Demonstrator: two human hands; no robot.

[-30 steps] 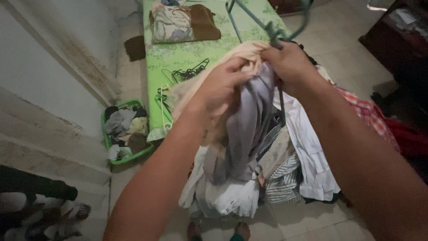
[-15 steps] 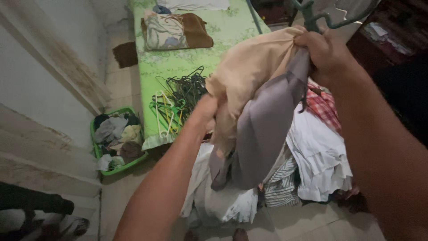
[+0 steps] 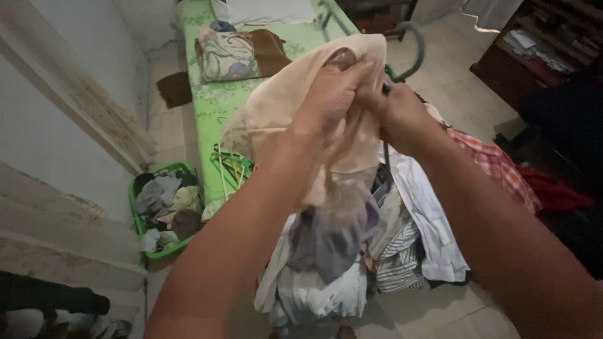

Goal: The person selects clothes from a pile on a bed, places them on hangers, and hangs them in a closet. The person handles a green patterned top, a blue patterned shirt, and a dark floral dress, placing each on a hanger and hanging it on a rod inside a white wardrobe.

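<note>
While the left hand grips one beige garment, the right hand clutches one dark hanger. One green basket sits at eight o'clock.

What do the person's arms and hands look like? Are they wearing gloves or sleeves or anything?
No gloves and no sleeves in view. Both forearms are bare right up to the bottom edge of the picture. The left hand and the right hand are bare too. I can see no watch, ring or bracelet, though the room is dim and the fingers are partly buried in cloth, so something small could be hidden.

Hanger mostly behind beige garment
</note>
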